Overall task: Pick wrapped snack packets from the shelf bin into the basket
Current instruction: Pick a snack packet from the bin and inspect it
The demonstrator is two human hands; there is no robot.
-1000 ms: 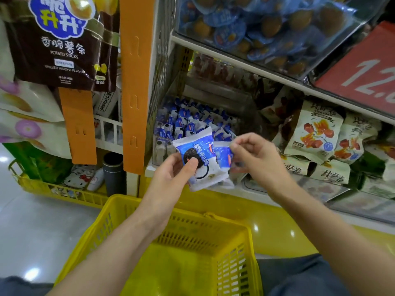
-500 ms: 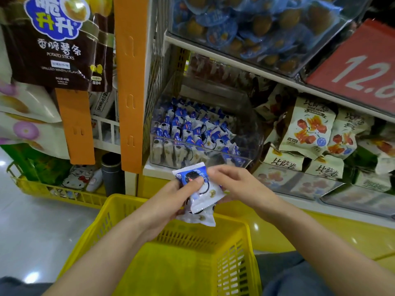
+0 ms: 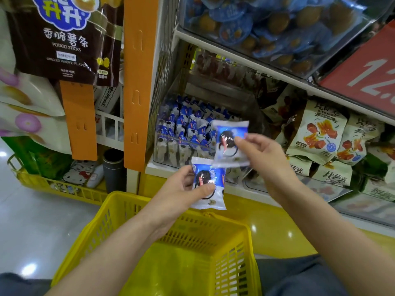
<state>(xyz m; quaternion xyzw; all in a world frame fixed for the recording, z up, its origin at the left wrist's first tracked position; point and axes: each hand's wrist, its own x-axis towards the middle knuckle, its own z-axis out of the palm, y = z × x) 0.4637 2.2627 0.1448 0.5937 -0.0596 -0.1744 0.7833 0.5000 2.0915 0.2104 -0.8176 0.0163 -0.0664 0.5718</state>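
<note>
Above the yellow basket [image 3: 119, 229], each hand pinches one blue-white snack packet: left hand [image 3: 181, 189], right hand [image 3: 263, 154]; clear shelf bin [image 3: 168, 154] just behind, orange post [image 3: 136, 82] beside it.

Your two blue-white packets: upper packet [image 3: 230, 144] before the shelf bin [image 3: 168, 151] — lower packet [image 3: 208, 185] above the yellow basket [image 3: 230, 265].
</note>
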